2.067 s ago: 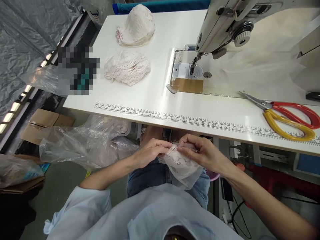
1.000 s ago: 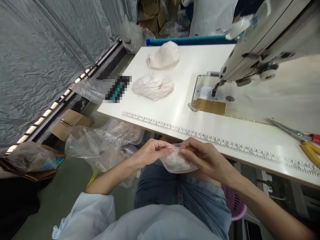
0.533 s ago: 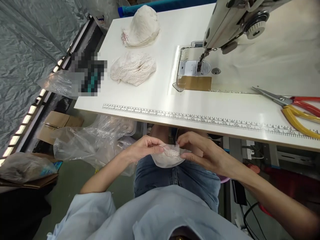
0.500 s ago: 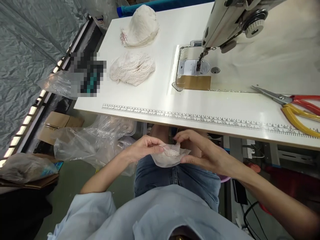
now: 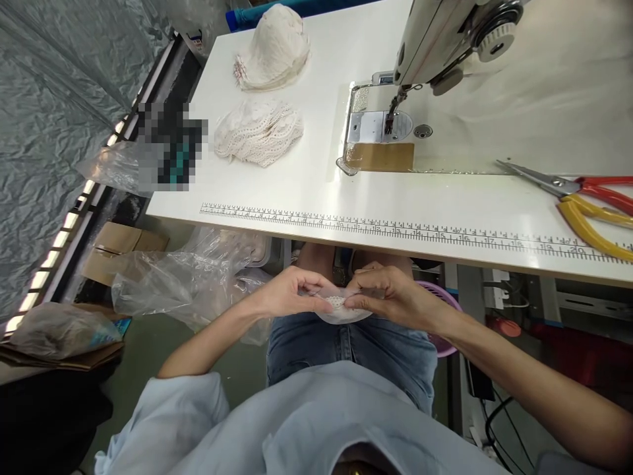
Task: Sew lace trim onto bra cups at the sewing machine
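Note:
Over my lap, a small piece of sheer white fabric with lace [image 5: 341, 313] is stretched between my two hands. My left hand [image 5: 297, 291] pinches its left side between thumb and fingers. On the other side, my right hand [image 5: 386, 293] is closed on the fabric, thumb in front and fingers bent behind. The lace strip shows between the two thumbs; the edges under my fingers are hidden. Both hands are just below the front edge of the white sewing table [image 5: 316, 191].
A sewing machine [image 5: 445, 39] stands at the table's right, with red-and-yellow scissors [image 5: 568, 191] nearby. A pile of white lace [image 5: 260, 134] and a white cloth heap [image 5: 274, 49] lie on the left. Clear plastic bags [image 5: 168, 284] and a cardboard box [image 5: 121, 247] are below.
My right hand has moved left and closed on the fabric, nearer to my left hand. The view has shifted slightly, and more of the purple basket shows.

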{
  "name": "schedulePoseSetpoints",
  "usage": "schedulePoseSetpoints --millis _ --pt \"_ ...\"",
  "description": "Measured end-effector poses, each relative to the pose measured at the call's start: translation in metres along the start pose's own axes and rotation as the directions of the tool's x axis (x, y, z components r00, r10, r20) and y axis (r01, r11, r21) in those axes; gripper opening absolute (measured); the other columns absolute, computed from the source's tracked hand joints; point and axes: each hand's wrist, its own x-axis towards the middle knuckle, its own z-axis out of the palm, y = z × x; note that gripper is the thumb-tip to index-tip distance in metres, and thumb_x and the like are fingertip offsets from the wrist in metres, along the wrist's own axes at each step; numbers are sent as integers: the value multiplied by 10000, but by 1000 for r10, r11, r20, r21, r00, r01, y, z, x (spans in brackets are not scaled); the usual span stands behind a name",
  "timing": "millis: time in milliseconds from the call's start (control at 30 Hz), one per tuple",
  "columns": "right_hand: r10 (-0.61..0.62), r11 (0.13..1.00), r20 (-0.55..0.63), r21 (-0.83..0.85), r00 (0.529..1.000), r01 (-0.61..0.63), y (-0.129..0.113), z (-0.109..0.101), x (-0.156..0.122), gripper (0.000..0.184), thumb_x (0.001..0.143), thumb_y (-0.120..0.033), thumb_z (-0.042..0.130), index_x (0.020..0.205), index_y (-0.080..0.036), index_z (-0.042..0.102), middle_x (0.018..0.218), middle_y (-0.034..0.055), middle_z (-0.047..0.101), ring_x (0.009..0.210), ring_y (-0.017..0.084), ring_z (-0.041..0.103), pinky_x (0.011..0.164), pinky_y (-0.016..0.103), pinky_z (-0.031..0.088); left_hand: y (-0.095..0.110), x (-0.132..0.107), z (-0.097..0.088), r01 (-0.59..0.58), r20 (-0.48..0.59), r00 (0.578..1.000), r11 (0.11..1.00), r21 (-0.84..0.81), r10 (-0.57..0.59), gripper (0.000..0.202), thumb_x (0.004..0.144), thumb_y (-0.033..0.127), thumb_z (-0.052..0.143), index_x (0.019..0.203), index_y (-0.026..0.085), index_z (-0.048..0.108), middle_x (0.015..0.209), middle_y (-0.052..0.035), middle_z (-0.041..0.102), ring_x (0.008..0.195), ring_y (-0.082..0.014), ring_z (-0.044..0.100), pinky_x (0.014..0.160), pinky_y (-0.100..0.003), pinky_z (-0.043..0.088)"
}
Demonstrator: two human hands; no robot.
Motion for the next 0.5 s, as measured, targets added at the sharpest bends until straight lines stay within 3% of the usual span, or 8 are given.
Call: schedulePoseSetpoints --millis 133,300,367,500 --pt "-49 995 30 -87 998 51 0 -2 -3 405 946 -432 422 727 -175 646 594 -4 525 578 122 430 598 276 344 1 5 4 25 -73 997 997 76 -19 219 719 336 709 783 128 732 679 -26 675 604 -92 555 576 -192 408" --pt "34 983 22 -181 999 -29 5 2 -9 273 822 -470 620 868 -203 650 782 27 627 767 175 530 662 285 383 -4 3 3 31 -86 996 996 84 -23 191 716 310 702 764 129 736 657 -16 672 595 -87 550 561 -182 397" --pt "19 985 18 -172 1000 -16 6 3 -8 246 845 -427 604 807 -187 646 742 26 616 745 167 529 675 291 386 -4 0 1 36 -71 997 997 75 -31 193 717 307 701 777 128 738 667 -17 677 602 -88 557 570 -182 408" --pt "-23 998 81 -49 996 27 1 2 -1 300 872 -414 566 726 -164 643 607 -2 540 597 128 469 562 260 359 2 -5 -5 41 29 999 996 79 -44 269 702 317 723 907 143 736 786 -40 714 693 -115 608 645 -201 461"
